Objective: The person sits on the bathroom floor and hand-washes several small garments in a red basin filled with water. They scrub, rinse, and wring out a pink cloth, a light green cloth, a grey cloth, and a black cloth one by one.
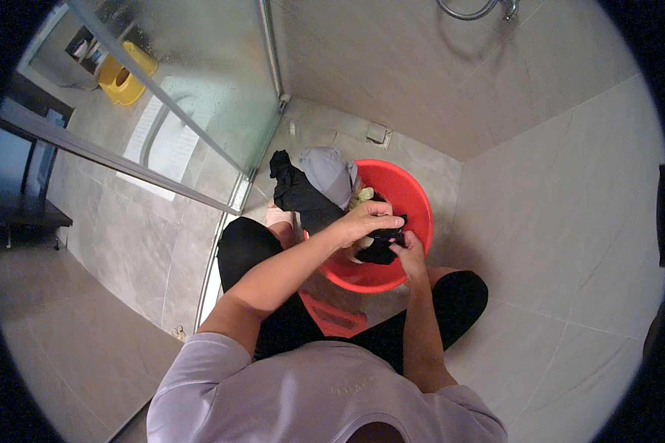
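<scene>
Over a red plastic basin (374, 281), both hands are on a dark wet-looking cloth (378, 252). My left hand (370, 221) grips its upper edge between thumb and fingers. Lower and to the right, my right hand (412, 250) pinches the cloth's right side. A grey cloth (327, 173) and a long black garment (305, 194) hang over the basin's upper left rim. Pale yellowish fabric (363, 195) shows beside my left hand. The rest of the basin's contents is partly hidden by my hands.
A glass shower partition (216, 83) with metal frames rises at the left. Behind it are a squat toilet (163, 133) and a yellow plastic stool (123, 77). A floor drain (378, 134) lies beyond the basin. Tiled walls stand ahead and right; a shower hose (468, 15) hangs above.
</scene>
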### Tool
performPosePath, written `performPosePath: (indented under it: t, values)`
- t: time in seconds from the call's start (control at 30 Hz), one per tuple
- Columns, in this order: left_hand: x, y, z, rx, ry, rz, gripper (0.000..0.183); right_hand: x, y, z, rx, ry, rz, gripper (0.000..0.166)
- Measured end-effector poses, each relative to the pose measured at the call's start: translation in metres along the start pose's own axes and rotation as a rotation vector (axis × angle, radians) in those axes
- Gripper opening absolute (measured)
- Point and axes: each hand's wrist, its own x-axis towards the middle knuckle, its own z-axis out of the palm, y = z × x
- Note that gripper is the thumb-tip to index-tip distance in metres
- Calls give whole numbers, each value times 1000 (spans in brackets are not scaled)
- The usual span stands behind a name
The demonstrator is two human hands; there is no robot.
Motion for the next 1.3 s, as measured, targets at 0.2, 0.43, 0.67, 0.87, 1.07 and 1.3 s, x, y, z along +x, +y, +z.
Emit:
performPosePath:
  t: [0.2, 0.43, 0.67, 0.87, 1.07, 1.3]
  values:
    - [-4, -24, -7, 742, 349, 62, 26, -2, -29, -32, -290, 511, -170, 21]
    - [-8, -40, -17, 1128, 356, 72, 32, -19, -133, -42, 36, 524, -192, 27]
    - [3, -51, -20, 1026, 386, -33, 34, -4, -120, -42, 289, 284, -153, 18]
    - [-1, -49, -24, 1209, 188, -61, 50, -23, -170, -39, 425, 92, 51, 23]
    - [16, -65, -52, 656, 315, 16, 30, -23, -156, -55, 124, 102, 54, 23]
    - [7, -24, -30, -238, 144, -64, 18, -22, -130, -102, 540, -93, 342, 30]
